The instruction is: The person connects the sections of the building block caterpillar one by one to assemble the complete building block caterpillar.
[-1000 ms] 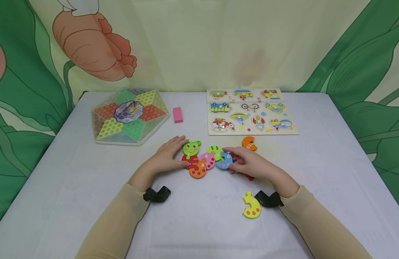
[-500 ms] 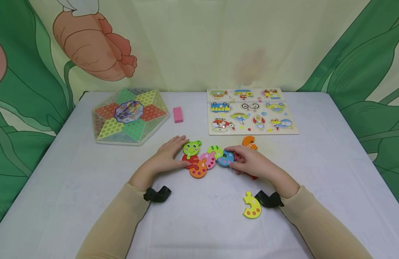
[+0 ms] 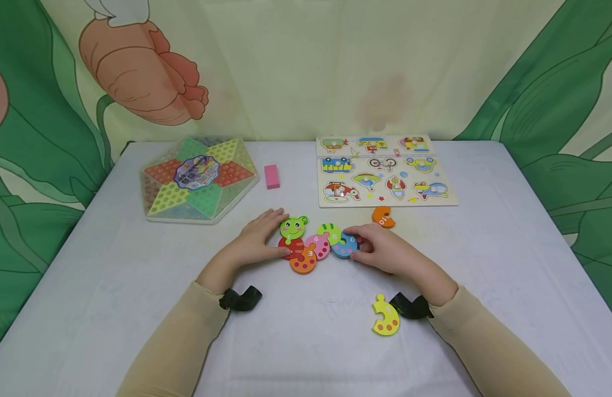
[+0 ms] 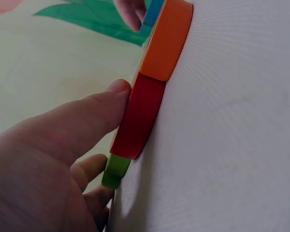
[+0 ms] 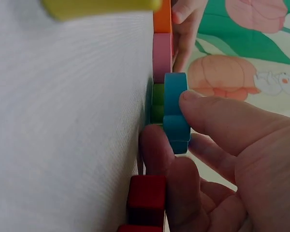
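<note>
A row of caterpillar puzzle pieces lies on the table: a green head [image 3: 293, 226], a red piece [image 3: 289, 247], an orange piece [image 3: 304, 261], a pink piece [image 3: 318, 247] and a striped green piece [image 3: 328, 234]. My left hand [image 3: 258, 240] rests beside the head end, its thumb on the red piece and its fingers extended by the green head. At the other end, my right hand [image 3: 385, 246] pinches a blue puzzle piece [image 5: 176, 104] between thumb and fingers. In the right wrist view the blue piece sits higher than the green one, overlapping it.
Loose pieces lie near my right hand: an orange one [image 3: 382, 217], a yellow one [image 3: 386, 317] and a red one [image 5: 147, 198], mostly hidden. Behind stand a hexagonal clear box [image 3: 199, 179], a pink block [image 3: 272, 176] and a vehicle peg board [image 3: 382, 172].
The blue piece in my right hand shifts slightly right, then back left against the green piece. My left hand stays in place.
</note>
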The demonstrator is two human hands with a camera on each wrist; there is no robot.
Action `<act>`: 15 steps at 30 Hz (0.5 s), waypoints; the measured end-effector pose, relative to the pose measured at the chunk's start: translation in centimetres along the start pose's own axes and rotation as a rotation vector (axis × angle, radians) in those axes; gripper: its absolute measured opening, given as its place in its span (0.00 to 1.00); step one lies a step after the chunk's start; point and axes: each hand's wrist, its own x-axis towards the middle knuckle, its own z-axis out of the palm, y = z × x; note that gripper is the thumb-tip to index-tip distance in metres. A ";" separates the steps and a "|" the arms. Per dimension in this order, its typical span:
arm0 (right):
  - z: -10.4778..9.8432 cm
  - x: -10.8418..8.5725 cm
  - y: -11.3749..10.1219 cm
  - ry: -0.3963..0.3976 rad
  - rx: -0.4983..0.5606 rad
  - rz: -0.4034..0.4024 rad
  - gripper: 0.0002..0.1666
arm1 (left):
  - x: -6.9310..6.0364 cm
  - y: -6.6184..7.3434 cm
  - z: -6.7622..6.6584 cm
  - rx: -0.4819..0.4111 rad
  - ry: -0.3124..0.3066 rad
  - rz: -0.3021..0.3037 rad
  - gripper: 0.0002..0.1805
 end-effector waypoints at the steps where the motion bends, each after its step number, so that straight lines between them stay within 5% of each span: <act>1: 0.0 0.0 0.0 0.006 -0.009 -0.005 0.31 | 0.0 0.0 0.0 0.002 0.000 0.000 0.45; 15: -0.3 -0.4 -0.1 0.028 -0.020 -0.056 0.30 | -0.1 0.2 -0.1 -0.003 -0.003 -0.001 0.45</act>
